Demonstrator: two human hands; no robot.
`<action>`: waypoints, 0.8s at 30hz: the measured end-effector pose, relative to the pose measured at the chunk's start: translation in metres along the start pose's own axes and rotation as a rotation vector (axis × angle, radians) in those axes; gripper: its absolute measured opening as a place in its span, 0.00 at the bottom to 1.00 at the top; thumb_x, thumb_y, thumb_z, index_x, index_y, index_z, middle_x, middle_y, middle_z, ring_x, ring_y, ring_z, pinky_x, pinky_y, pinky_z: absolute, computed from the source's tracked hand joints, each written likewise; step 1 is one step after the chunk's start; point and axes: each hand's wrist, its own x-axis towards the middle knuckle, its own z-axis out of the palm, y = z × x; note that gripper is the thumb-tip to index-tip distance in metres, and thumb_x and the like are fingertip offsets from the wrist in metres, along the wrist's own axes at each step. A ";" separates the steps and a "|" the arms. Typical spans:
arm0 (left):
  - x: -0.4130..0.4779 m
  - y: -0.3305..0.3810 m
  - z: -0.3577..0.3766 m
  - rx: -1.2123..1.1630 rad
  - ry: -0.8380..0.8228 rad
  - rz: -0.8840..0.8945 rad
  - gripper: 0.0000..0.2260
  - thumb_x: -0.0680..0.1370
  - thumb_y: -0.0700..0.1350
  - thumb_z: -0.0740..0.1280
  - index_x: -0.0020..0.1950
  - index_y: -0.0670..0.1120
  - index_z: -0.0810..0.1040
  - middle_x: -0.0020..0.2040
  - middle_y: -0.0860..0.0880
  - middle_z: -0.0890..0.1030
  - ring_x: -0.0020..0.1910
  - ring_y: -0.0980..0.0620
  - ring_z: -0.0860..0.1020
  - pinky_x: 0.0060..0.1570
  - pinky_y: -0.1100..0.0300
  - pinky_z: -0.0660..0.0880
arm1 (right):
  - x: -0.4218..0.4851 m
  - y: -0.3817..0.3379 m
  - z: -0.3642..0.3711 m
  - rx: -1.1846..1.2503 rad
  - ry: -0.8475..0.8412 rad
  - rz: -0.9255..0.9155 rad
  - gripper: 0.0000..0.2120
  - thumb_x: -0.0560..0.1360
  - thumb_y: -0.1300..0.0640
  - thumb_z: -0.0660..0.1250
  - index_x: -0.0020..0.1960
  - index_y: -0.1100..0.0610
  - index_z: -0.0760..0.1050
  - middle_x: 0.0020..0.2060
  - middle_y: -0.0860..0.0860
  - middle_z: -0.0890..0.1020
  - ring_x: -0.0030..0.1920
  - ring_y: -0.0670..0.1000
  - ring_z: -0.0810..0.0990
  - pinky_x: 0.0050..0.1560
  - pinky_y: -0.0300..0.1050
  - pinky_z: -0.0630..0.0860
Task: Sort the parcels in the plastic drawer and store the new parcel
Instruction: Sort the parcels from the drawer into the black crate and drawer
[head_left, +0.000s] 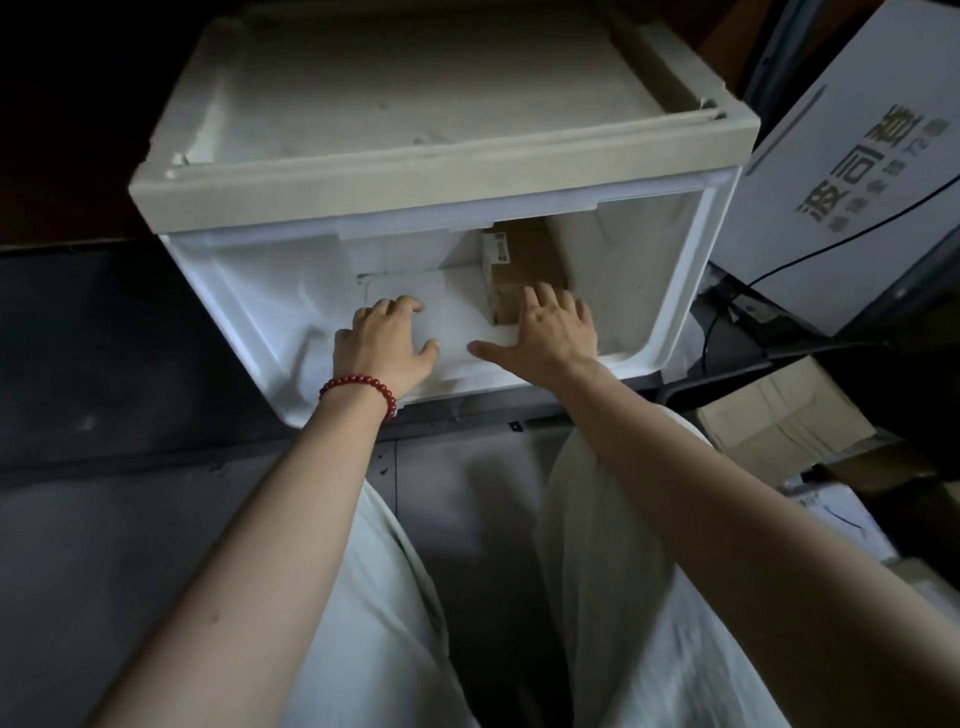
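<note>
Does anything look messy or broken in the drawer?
Nothing stands out. The white parcel lies flat under the left hand, and the brown box by the right hand sits straight at the back.

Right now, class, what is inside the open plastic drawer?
The plastic drawer holds a flat white parcel, under the left hand and right hand, and a labelled brown box behind it. The cabinet frame hides the drawer's rear; the hands cover part of the parcel.

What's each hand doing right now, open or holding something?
Left hand: open, fingers bent, pressing on the flat white parcel.
Right hand: open, splayed, fingertips on the brown box.
</note>
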 end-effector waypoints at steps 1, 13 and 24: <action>0.002 0.003 0.003 0.003 -0.009 0.017 0.22 0.79 0.52 0.62 0.72 0.49 0.65 0.71 0.47 0.69 0.70 0.44 0.66 0.63 0.47 0.68 | 0.005 -0.001 0.002 0.009 0.000 0.008 0.46 0.71 0.28 0.59 0.77 0.57 0.53 0.76 0.55 0.58 0.75 0.58 0.57 0.75 0.54 0.53; 0.066 0.010 0.031 0.021 -0.054 0.054 0.25 0.79 0.53 0.61 0.75 0.50 0.59 0.72 0.46 0.69 0.69 0.44 0.67 0.63 0.47 0.66 | 0.083 0.016 0.035 0.113 0.019 0.211 0.47 0.70 0.27 0.61 0.77 0.55 0.51 0.74 0.58 0.56 0.73 0.60 0.58 0.70 0.55 0.63; 0.116 -0.012 0.068 0.057 -0.152 0.005 0.27 0.79 0.52 0.62 0.76 0.51 0.58 0.71 0.45 0.69 0.70 0.43 0.66 0.64 0.46 0.64 | 0.138 0.029 0.071 0.251 -0.013 0.252 0.43 0.69 0.32 0.67 0.76 0.46 0.53 0.75 0.62 0.48 0.73 0.65 0.53 0.68 0.60 0.60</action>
